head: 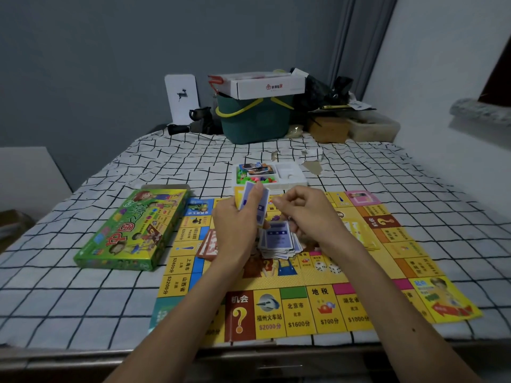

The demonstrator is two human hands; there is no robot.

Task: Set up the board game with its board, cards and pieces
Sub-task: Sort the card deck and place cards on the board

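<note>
The yellow game board (298, 308) lies unfolded on the checked sheet. Above its middle my left hand (235, 225) grips a small fan of blue-backed cards (253, 200). My right hand (307, 214) hovers beside them with curled fingers over a loose pile of blue cards (279, 241) on the board; whether it pinches a card is unclear. A stack of red-brown cards (207, 244) lies on the board left of my left wrist. Two white dice (327, 268) sit near the centre. The white tray (290, 175) with coloured pieces stands just beyond the board.
The green game box lid (132, 230) lies left of the board. At the back stand a dark green basket (254, 120) with a white carton on it, a brown box (329, 129) and a clear tub. The bed's front edge runs below the board.
</note>
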